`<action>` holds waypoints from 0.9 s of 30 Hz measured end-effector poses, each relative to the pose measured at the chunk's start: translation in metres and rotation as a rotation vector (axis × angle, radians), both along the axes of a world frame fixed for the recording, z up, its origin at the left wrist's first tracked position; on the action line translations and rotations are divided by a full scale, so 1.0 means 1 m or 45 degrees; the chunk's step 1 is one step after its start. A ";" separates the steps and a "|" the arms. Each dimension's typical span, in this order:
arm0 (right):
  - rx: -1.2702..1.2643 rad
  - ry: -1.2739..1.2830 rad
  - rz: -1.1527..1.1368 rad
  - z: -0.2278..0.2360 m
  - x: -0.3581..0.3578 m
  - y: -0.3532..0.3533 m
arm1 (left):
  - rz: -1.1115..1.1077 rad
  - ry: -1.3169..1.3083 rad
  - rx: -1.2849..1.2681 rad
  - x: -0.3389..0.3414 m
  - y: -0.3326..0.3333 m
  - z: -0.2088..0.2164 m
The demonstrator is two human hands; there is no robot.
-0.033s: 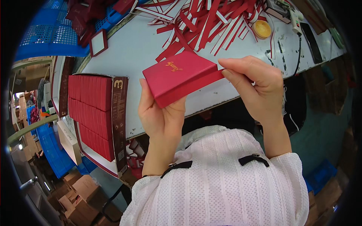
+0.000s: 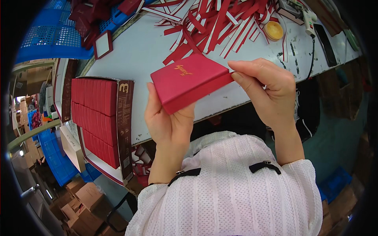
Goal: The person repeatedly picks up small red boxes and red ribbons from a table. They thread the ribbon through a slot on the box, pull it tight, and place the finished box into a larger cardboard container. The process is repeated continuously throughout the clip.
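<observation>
A small red gift box with gold lettering on its top is held up over the table, tilted. My left hand grips it from below and at the left, thumb against its left edge and the other fingers partly hidden underneath. At the box's right corner, my right hand pinches the end of a red strip that runs along the near side of the box. How far the strip is fixed to the box cannot be made out.
Loose red-and-white strips lie heaped behind the box. A carton packed with red boxes stands at the left. A yellow round tub, a black phone and a power strip lie at the far right. Blue baskets are back left.
The box has tipped slightly and shifted a little to the right, bringing its right corner nearer to my right fingertips. Both hands have stayed almost in place.
</observation>
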State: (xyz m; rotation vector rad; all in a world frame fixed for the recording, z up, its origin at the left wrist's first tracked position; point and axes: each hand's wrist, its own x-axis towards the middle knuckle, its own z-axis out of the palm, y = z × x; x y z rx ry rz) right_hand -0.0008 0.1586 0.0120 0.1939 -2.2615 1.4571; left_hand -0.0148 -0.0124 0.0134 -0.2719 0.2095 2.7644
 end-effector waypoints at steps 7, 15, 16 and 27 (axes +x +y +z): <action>-0.035 -0.077 0.077 0.000 0.000 0.002 | -0.062 0.056 0.153 0.006 -0.009 -0.013; -0.933 -0.307 0.235 -0.010 0.003 0.017 | -0.062 0.042 0.176 0.003 -0.017 -0.034; -0.953 -0.300 0.227 -0.009 0.004 0.014 | -0.071 0.016 0.156 0.003 -0.016 -0.036; -0.480 -0.200 0.277 -0.003 0.013 -0.008 | -0.393 0.060 0.103 0.001 0.002 -0.057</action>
